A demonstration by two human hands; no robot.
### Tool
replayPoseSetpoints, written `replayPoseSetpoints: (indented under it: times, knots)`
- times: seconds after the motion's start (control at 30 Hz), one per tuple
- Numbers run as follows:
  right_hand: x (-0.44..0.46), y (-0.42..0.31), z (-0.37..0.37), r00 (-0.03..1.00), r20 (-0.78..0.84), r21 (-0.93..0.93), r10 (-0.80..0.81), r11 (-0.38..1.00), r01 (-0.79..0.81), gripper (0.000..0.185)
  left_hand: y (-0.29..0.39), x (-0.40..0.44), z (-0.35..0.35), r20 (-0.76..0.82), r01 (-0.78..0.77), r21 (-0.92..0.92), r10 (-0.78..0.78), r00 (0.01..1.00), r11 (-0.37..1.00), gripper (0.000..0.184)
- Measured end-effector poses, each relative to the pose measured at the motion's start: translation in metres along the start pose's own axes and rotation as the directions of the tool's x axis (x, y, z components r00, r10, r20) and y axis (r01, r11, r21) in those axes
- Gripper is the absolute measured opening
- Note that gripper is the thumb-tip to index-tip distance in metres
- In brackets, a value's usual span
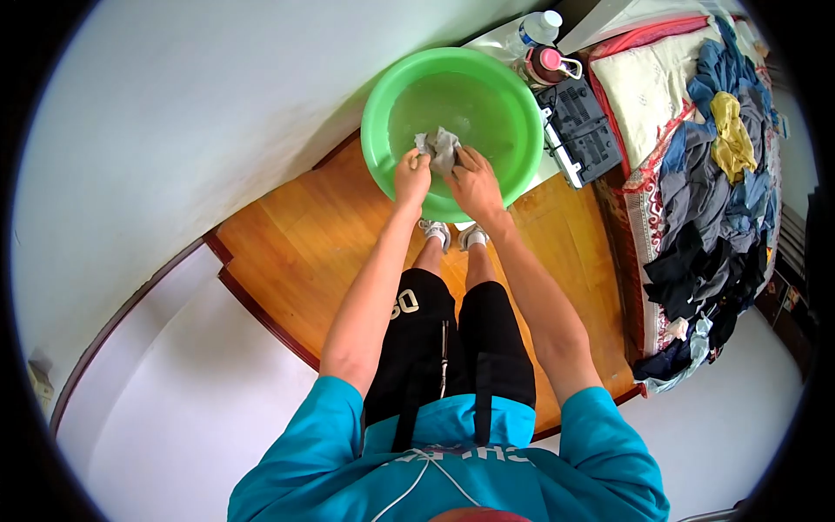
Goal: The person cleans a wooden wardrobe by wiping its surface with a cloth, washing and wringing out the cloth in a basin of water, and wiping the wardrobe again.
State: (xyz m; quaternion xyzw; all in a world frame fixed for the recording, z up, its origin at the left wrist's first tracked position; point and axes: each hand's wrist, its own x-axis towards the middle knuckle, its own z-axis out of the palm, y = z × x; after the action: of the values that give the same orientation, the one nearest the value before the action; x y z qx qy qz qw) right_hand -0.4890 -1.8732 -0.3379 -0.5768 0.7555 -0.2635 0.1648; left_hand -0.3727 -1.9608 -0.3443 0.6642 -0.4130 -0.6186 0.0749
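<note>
A green plastic basin (376, 130) with cloudy water in it stands in front of me. Over its near side, both my hands grip a small wet grey cloth (445, 150). My left hand (412, 180) is closed in a fist on the cloth's left end. On the other end, my right hand (476, 184) has its fingers bent round the fabric. The cloth is bunched up, so its full shape does not show. Whether its lower part touches the water I cannot tell.
Behind the basin stand a clear plastic bottle (539, 30) and a bottle with a pink lid (550, 61). A dark grey device (581, 130) lies to the right. Farther right, a bed (645, 87) carries heaped clothes (709, 183). A white wall (217, 96) rises at left.
</note>
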Motion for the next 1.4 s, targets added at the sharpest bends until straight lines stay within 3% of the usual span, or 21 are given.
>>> replayPoseSetpoints:
  times: [0.1,0.27,0.33,0.37,0.4,0.47,0.53,0.6,0.63,0.7,0.83,0.9,0.93,1.0,1.07,1.13,1.17,1.27,1.3,1.33,1.4]
  knots:
    - [0.002,0.002,0.010,0.964,0.037,0.069,0.264,0.962,-0.266,0.029,-0.011,0.002,-0.002,-0.006,-0.059,-0.001,0.059,0.998,0.998,0.035]
    - [-0.004,0.004,0.042,0.974,0.217,0.107,0.065,0.990,-0.090,0.030,-0.016,-0.005,-0.007,0.043,-0.067,-0.066,0.070,0.997,0.996,0.031]
    - [0.000,0.015,0.039,0.906,0.421,-0.176,-0.040,0.976,0.125,0.032,-0.017,-0.006,-0.009,0.039,-0.069,-0.068,0.071,0.997,0.995,0.031]
    - [0.005,0.018,0.041,0.882,0.457,-0.281,0.115,0.960,0.021,0.034,-0.018,-0.008,-0.012,0.051,-0.067,-0.067,0.070,0.996,0.996,0.031]
    - [0.003,0.021,0.044,0.881,0.459,-0.279,0.113,0.960,0.022,0.034,-0.014,-0.011,-0.014,0.048,-0.065,-0.067,0.068,0.997,0.996,0.031]
    - [-0.008,0.029,0.053,0.961,0.209,-0.270,0.182,0.955,-0.123,0.033,-0.008,-0.017,-0.017,0.066,-0.036,-0.087,0.042,0.997,0.996,0.031]
    - [-0.008,0.024,0.048,0.951,0.264,-0.326,0.160,0.943,-0.068,0.030,-0.009,-0.016,-0.019,0.074,-0.020,-0.096,0.027,0.997,0.995,0.032]
    - [-0.005,0.023,0.033,0.909,0.394,-0.172,-0.139,0.960,0.221,0.032,-0.008,-0.019,-0.017,0.082,-0.005,-0.106,0.014,0.997,0.994,0.032]
    - [-0.007,0.025,0.034,0.908,0.396,-0.171,-0.139,0.960,0.222,0.032,-0.007,-0.021,-0.016,0.089,0.013,-0.116,-0.002,0.996,0.993,0.032]
    - [-0.009,0.029,0.035,0.924,0.288,-0.223,0.250,0.956,-0.189,0.035,-0.006,-0.025,-0.016,0.091,0.028,-0.124,-0.017,0.996,0.992,0.032]
    - [-0.005,0.038,0.024,0.962,0.239,-0.141,0.131,0.985,-0.099,0.038,-0.018,-0.019,-0.010,0.067,-0.025,-0.074,0.030,0.997,0.997,0.031]
    - [0.001,0.033,0.016,0.991,0.118,0.160,0.068,0.983,-0.086,0.038,-0.023,-0.012,-0.008,0.033,-0.066,-0.018,0.066,0.997,0.998,0.034]
    - [0.005,0.024,0.005,0.991,0.118,0.153,0.070,0.984,-0.088,0.038,-0.020,-0.011,-0.004,0.040,-0.066,-0.022,0.067,0.997,0.998,0.034]
    - [0.010,0.004,-0.020,0.984,0.112,0.344,0.139,0.924,-0.170,0.040,-0.013,-0.011,0.006,-0.131,-0.062,-0.101,0.048,0.990,0.993,0.039]
    - [0.017,-0.012,-0.036,0.983,0.097,0.363,0.153,0.915,-0.178,0.039,0.010,-0.021,0.007,-0.031,0.011,-0.205,-0.017,0.999,0.979,0.044]
    - [0.022,-0.023,-0.048,0.978,0.022,0.569,0.206,0.802,-0.182,0.040,0.018,-0.015,0.012,-0.036,0.029,-0.432,-0.050,0.998,0.901,0.040]
    - [0.022,-0.025,-0.053,0.978,0.068,0.561,0.200,0.803,-0.203,0.037,0.021,-0.013,0.014,-0.029,0.028,-0.433,-0.045,0.999,0.901,0.040]
    - [0.026,-0.029,-0.057,0.961,0.088,0.578,0.262,0.772,-0.264,0.035,0.030,-0.012,0.016,0.234,0.194,-0.532,-0.078,0.969,0.824,0.035]
    - [0.028,-0.027,-0.051,0.961,0.058,0.578,0.269,0.776,-0.253,0.024,0.029,-0.013,0.021,0.268,0.188,-0.588,-0.029,0.963,0.787,0.036]
    - [0.030,-0.028,-0.046,0.961,0.058,0.580,0.270,0.775,-0.252,0.024,0.029,-0.013,0.023,0.268,0.187,-0.586,-0.029,0.963,0.788,0.036]
    - [0.034,-0.032,-0.035,0.976,-0.096,0.404,0.194,0.904,-0.140,0.015,0.028,-0.013,0.026,0.310,0.259,-0.533,-0.099,0.945,0.805,0.036]
